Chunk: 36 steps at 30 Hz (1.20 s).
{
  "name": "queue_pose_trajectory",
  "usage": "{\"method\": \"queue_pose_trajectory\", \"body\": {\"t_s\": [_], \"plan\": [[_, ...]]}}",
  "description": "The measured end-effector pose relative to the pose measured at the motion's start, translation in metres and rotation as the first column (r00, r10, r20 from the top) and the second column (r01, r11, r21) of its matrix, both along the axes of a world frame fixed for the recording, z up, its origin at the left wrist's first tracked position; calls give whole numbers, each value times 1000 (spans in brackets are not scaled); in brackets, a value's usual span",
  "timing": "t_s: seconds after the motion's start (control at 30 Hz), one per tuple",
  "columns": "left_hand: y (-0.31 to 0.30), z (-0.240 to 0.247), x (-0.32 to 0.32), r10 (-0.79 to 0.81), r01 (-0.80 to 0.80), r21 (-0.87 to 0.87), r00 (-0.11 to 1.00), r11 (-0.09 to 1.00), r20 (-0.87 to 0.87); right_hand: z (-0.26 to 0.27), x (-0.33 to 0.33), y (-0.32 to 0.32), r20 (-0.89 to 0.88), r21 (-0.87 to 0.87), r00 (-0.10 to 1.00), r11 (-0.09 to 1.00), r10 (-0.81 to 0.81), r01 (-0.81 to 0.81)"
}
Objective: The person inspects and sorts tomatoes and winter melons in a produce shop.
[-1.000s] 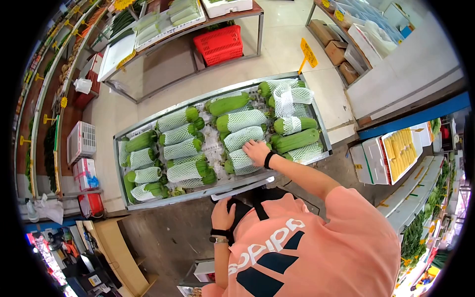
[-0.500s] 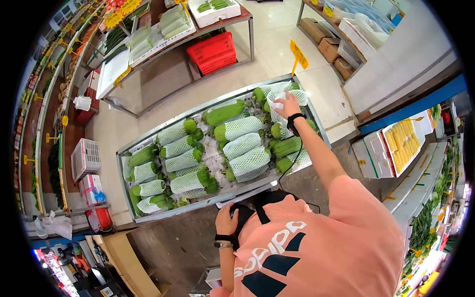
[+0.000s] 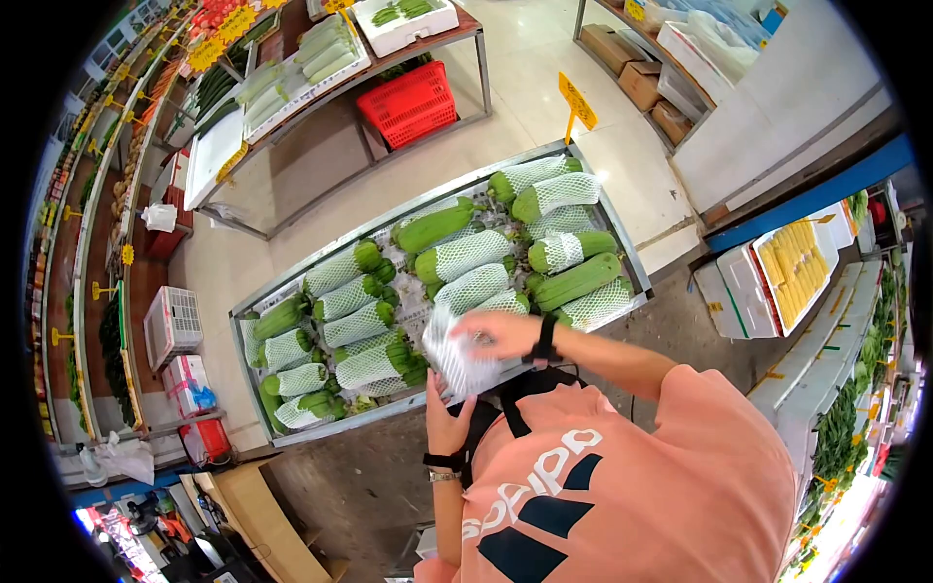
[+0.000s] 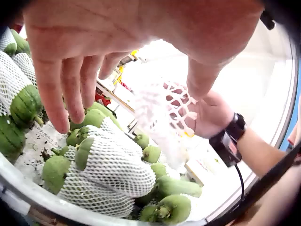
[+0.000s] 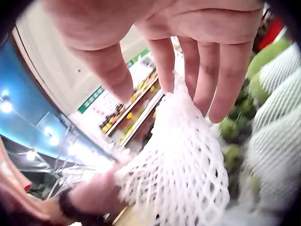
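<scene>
My right hand (image 3: 501, 335) holds a loose white foam net sleeve (image 3: 447, 352) in front of my body, over the near edge of the metal-rimmed tray (image 3: 364, 410). In the right wrist view the bunched end of the net hangs from between the fingers, and its open mesh spreads downward. My left hand (image 3: 445, 420) is up beside the net, fingers straight and apart, with the thumb overlapping the mesh in the left wrist view. Rows of long green gourds (image 3: 471, 255), most in white foam nets, lie in the tray.
An orange price sign (image 3: 576, 102) stands at the tray's far corner. Behind are a display table and a red basket (image 3: 408, 105). To the right sits a white foam box (image 3: 792, 282) of yellow produce. Vegetable shelves (image 3: 102, 291) line the left side.
My right hand reached to the tray's far right corner, took the foam net off the gourds there and brought it back toward me. My left hand has risen from the tray edge to the net.
</scene>
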<state>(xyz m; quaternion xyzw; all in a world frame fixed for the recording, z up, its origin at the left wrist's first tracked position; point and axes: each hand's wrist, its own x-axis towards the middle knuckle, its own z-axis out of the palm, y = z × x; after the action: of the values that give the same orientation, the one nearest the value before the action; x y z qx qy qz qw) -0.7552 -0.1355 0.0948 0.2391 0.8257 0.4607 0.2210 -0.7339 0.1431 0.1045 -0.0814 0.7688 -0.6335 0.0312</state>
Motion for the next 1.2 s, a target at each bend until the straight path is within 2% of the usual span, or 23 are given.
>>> {"method": "queue_pose_trajectory", "body": {"t_s": [0.03, 0.1, 0.13, 0.23, 0.27, 0.33, 0.37, 0.43, 0.47, 0.5, 0.53, 0.63, 0.73, 0.83, 0.93, 1.07, 1.2], "plan": [[5, 6, -4, 10, -11, 33, 1000, 999, 6, -13, 3, -21, -83, 54, 992, 994, 97, -93], [16, 20, -12, 31, -33, 98, 999, 995, 20, 5, 13, -48, 26, -114, 966, 961, 256, -252], [14, 13, -16, 80, -99, 133, 987, 986, 140, 4, 12, -52, -18, -48, 970, 969, 243, -244], [13, 15, -19, 113, -114, 70, 993, 991, 13, 7, 7, -38, -129, 56, 976, 983, 178, -172], [12, 15, -20, 84, -84, 44, 996, 995, 4, 13, 4, -18, 45, 74, 981, 979, 188, -191], [7, 13, -21, 29, -29, -5, 999, 1000, -18, -2, 5, 16, -47, 177, 998, 983, -29, 37], [6, 11, -21, 8, -8, 0, 998, 1000, -66, -8, 6, 44, -76, 273, 984, 946, -158, 173], [2, 9, -19, -31, 33, 7, 986, 999, -162, -30, 9, 103, -106, 584, 910, 715, -402, 384], [2, 10, -17, -30, 31, 5, 989, 1000, -144, -50, 15, 131, -97, 723, 864, 562, -493, 402], [1, 12, -16, -28, 29, 3, 991, 1000, -128, -73, 23, 158, -67, 832, 819, 421, -569, 361], [0, 14, -16, -27, 28, 1, 993, 1000, -111, -85, 24, 181, 77, 924, 782, 339, -619, 177], [0, 16, -14, -25, 18, -40, 984, 999, -175, -90, 30, 205, 304, 938, 725, 326, -618, -115], [0, 25, -11, -2, -6, -49, 989, 999, -149, -101, 25, 213, 386, 894, 783, 406, -489, -187], [-5, 16, -10, -10, -2, -87, 989, 996, -145, -102, 13, 210, 475, 871, 743, 371, -471, -322], [-6, 10, -8, -13, -11, -110, 977, 994, -213, -105, 6, 206, 497, 863, 728, 356, -473, -358], [-5, 9, -7, -25, 10, -96, 987, 995, -158, -112, -3, 205, 509, 858, 758, 311, -408, -409], [-6, 12, -7, -32, 17, -152, 994, 988, -103, -111, -7, 212, 528, 838, 765, 370, -369, -401]]}}
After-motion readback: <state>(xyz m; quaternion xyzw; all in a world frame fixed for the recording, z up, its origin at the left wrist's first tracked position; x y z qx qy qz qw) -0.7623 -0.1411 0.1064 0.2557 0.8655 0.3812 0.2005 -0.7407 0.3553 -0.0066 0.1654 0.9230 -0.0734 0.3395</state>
